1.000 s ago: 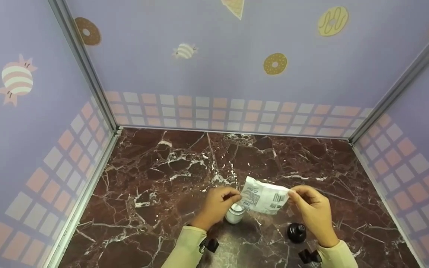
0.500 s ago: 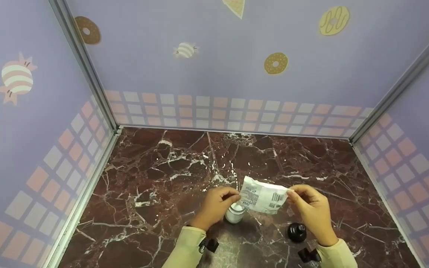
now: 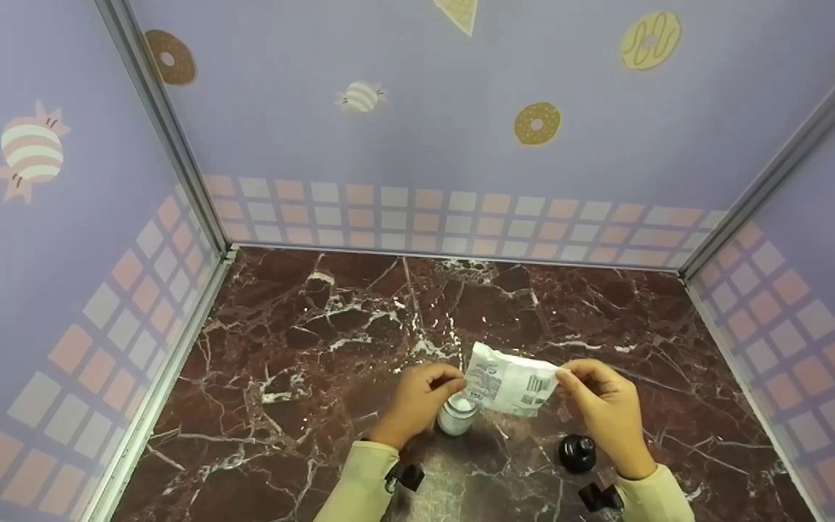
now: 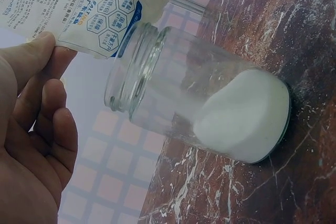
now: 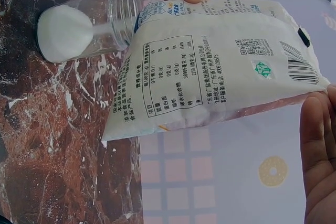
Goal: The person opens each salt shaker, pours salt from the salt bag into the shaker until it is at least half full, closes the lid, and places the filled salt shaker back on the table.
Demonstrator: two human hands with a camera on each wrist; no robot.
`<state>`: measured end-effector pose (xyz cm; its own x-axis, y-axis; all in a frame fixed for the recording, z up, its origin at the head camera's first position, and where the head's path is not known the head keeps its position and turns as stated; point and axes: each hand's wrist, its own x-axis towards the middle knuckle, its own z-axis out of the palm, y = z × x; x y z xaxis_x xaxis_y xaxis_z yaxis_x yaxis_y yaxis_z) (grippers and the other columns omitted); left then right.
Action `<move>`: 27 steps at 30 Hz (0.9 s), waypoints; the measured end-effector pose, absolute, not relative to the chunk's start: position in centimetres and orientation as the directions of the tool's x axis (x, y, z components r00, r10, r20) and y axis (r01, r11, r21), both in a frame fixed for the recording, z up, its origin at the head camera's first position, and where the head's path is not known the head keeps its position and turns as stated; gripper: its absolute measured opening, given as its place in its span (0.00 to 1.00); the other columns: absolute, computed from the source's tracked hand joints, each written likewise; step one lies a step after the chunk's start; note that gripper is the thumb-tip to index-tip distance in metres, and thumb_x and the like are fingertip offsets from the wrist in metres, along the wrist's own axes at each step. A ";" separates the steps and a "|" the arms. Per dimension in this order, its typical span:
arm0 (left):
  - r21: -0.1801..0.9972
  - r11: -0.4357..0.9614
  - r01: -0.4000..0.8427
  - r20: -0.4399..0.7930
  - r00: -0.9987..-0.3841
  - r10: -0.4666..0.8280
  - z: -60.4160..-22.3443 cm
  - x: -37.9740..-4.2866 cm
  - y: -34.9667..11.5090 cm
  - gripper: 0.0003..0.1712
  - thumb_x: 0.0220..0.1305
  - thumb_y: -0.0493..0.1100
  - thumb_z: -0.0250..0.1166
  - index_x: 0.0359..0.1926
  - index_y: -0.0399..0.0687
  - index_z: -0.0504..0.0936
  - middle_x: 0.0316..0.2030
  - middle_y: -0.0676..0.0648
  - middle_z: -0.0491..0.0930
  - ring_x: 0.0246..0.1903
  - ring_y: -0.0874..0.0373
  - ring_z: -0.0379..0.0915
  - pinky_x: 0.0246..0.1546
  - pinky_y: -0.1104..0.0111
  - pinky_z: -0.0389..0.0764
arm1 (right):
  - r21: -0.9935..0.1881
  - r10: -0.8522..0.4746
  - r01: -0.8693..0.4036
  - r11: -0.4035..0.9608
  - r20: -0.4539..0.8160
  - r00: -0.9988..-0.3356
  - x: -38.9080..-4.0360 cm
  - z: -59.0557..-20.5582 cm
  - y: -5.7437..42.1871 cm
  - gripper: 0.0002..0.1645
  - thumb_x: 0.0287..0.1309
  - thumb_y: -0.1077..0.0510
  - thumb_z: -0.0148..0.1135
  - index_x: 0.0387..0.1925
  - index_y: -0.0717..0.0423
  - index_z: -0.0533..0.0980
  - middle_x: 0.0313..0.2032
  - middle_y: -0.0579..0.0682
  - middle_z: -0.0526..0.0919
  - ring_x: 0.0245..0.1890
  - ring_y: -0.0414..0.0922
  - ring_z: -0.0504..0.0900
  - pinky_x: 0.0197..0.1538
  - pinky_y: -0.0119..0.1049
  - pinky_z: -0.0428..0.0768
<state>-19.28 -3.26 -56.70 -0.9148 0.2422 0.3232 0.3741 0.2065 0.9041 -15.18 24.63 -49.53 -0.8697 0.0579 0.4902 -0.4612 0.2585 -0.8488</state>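
My left hand (image 3: 421,397) pinches one edge of a white printed salt bag (image 3: 510,382) between thumb and index finger. The opposite corner is pinched by my right hand (image 3: 609,413), so the bag hangs tilted between both. Its lower corner sits right at the mouth of a clear glass jar (image 4: 178,85), which stands upright on the table. Inside the jar lies a sloped heap of white salt (image 4: 247,116), and a pale streak runs from the neck toward it in both wrist views. The other fingers of the left hand curl loosely near the jar's neck.
A black, knobbed lid-like piece (image 3: 577,453) stands on the table near the right wrist. White grains (image 5: 113,150) are scattered over the dark red marbled tabletop (image 3: 301,406). Lilac patterned panels (image 3: 446,130) enclose the back and both sides.
The bag and both hands have shifted very slightly to the left. Both hands keep the same pinch, and the jar and black piece have stayed put.
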 end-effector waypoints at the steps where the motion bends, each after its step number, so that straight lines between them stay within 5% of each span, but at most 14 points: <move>1: 0.905 0.205 0.373 0.323 -0.915 0.241 -56.7 -19.3 -3.3 0.07 0.65 0.47 0.72 0.38 0.51 0.89 0.36 0.56 0.87 0.37 0.62 0.80 0.41 0.67 0.83 | -0.849 0.060 -0.462 0.258 0.491 -0.869 -15.2 -49.6 24.6 0.06 0.60 0.76 0.67 0.36 0.66 0.83 0.27 0.59 0.85 0.26 0.41 0.85 0.31 0.29 0.84; 27: 0.892 0.232 0.388 0.324 -0.907 0.269 -56.4 -19.3 -3.1 0.07 0.64 0.49 0.72 0.38 0.53 0.90 0.35 0.58 0.87 0.34 0.64 0.78 0.39 0.69 0.81 | -0.855 0.095 -0.438 0.279 0.478 -0.873 -15.3 -50.0 25.4 0.06 0.60 0.75 0.67 0.35 0.65 0.83 0.27 0.59 0.84 0.25 0.38 0.83 0.28 0.26 0.82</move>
